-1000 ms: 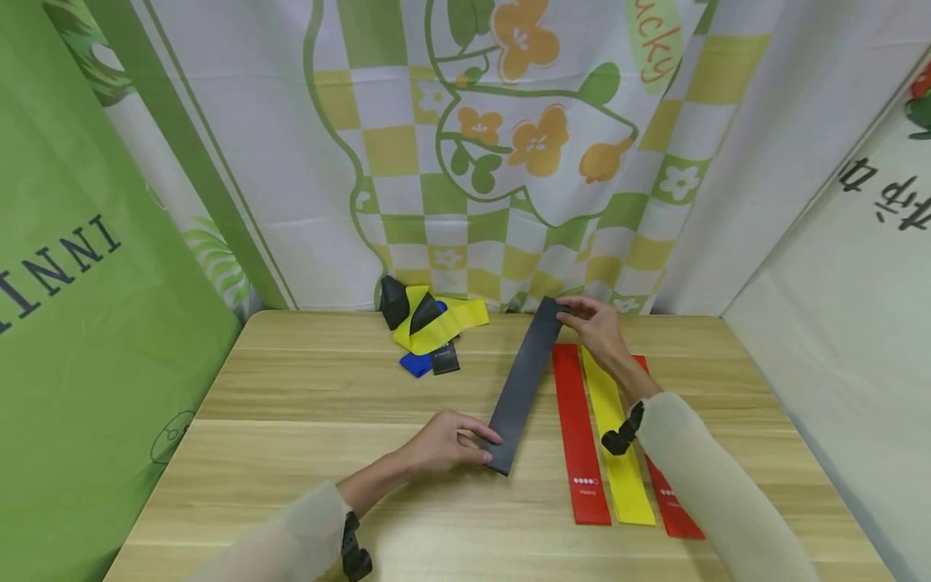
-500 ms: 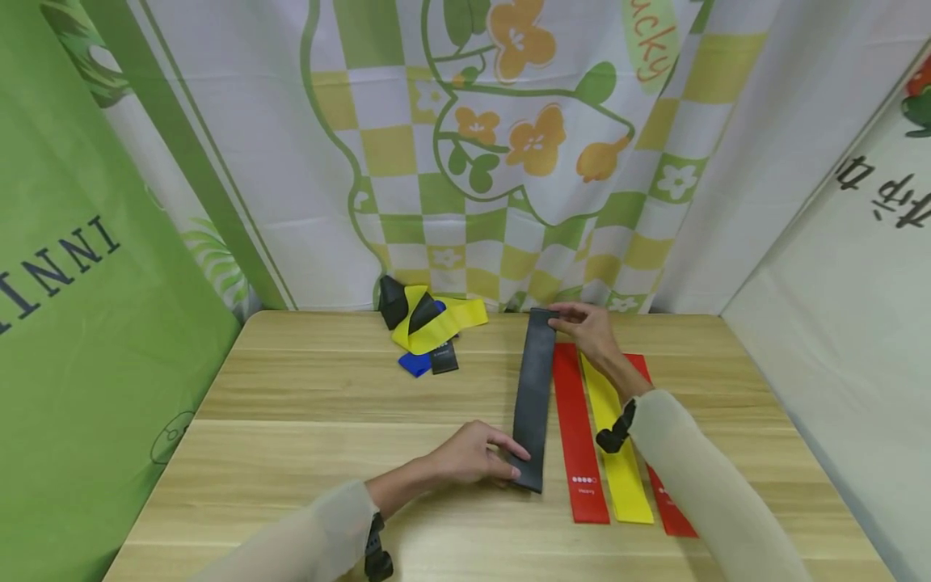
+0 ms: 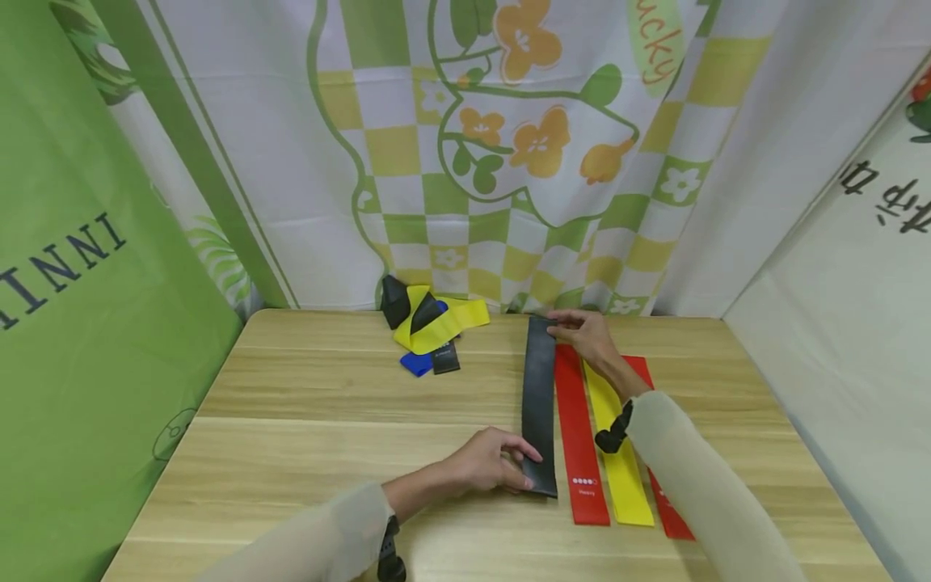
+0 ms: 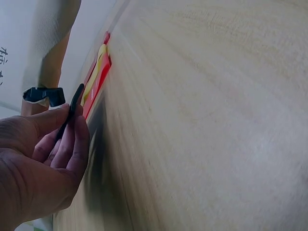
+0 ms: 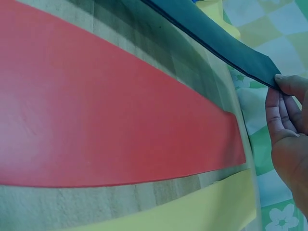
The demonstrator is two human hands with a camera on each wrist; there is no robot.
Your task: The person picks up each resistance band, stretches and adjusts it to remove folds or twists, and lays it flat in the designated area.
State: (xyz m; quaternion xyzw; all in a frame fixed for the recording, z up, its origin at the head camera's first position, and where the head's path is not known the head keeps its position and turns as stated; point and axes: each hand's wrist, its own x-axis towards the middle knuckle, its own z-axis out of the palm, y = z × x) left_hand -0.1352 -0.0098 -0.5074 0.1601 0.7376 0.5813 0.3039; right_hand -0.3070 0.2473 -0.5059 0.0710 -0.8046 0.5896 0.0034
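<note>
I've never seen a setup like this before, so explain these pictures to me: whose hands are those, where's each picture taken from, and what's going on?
There's no machine here, just a person's bare left hand and right hand. The widest picture comes from a camera on the head, looking forward and down. The two closer ones come from the left camera and right camera, worn on the wrists, each watching that hand's work.

Together the hands hold one dark band: the left pinches the near end, the right the far end. Beside it on the wooden table lie a red band, a yellow band and a second red band. Farther back sits a loose heap of yellow, black and blue pieces.
</note>
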